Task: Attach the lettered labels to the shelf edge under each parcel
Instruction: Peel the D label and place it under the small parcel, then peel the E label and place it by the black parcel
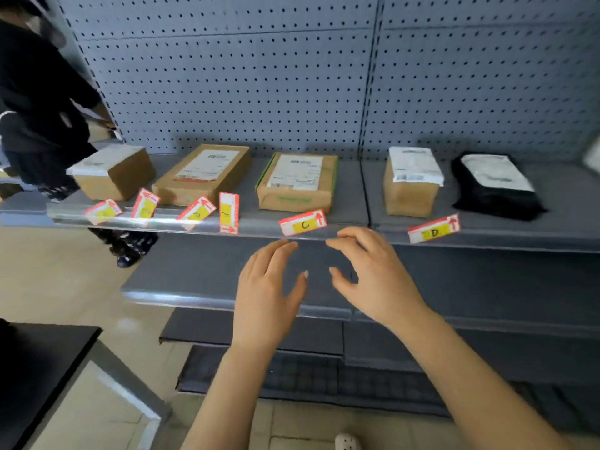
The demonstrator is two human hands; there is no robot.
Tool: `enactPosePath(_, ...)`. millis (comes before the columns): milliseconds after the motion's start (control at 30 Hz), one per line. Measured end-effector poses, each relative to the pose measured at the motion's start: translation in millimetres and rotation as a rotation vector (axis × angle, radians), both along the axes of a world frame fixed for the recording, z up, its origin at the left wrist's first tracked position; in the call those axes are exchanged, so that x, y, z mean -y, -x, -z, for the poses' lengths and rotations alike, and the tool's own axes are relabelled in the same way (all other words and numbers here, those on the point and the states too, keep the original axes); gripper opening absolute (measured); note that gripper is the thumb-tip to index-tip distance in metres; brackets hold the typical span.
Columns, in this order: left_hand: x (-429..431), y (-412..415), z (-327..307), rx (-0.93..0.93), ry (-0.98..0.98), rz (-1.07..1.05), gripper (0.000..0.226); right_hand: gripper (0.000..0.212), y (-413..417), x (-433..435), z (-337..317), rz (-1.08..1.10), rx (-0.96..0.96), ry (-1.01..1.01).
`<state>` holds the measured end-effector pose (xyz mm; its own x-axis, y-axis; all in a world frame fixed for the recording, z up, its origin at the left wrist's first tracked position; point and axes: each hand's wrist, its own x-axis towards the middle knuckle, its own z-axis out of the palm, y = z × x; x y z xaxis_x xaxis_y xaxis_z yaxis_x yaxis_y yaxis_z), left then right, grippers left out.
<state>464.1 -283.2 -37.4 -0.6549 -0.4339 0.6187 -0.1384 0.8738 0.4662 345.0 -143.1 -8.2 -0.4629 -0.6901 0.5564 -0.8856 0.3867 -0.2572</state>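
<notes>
Several parcels stand in a row on the grey shelf: a small brown box, two flat cardboard parcels, a taped brown box and a black bag. Red-and-white labels with yellow patches lie along the shelf's front edge. The C label sits under the green-edged parcel, the D label under the taped box. Several others lie tilted at the left. My left hand and right hand hover just below the C label, fingers relaxed, holding nothing.
A pegboard wall backs the shelf. A lower grey shelf juts out beneath my hands. A person in dark clothes stands at the far left. A dark table corner sits at lower left.
</notes>
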Motion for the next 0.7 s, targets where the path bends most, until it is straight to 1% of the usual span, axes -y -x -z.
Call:
enactPosePath(200,-90.5,69.8,-12.2,0.004,0.068,0.286,0.043,0.041,21.8,-112.1,-5.7,0.251,0.011,0.024)
enactPosePath(333,-170.8,112.8,-18.8,-0.019,0.081,0.486,0.040,0.042,32.9,-209.8,-4.3,0.461,-0.013,0.031)
enactPosePath(500,-303.5,154.2,-16.5,-0.023,0.057,0.673,0.042,0.043,36.4,-352.0,-6.7,0.689,-0.017,-0.010)
enactPosePath(700,-461.3,181.6,-7.2,-0.030,0.050,0.835,0.043,0.044,41.5,-504.5,-5.6,0.843,-0.043,-0.069)
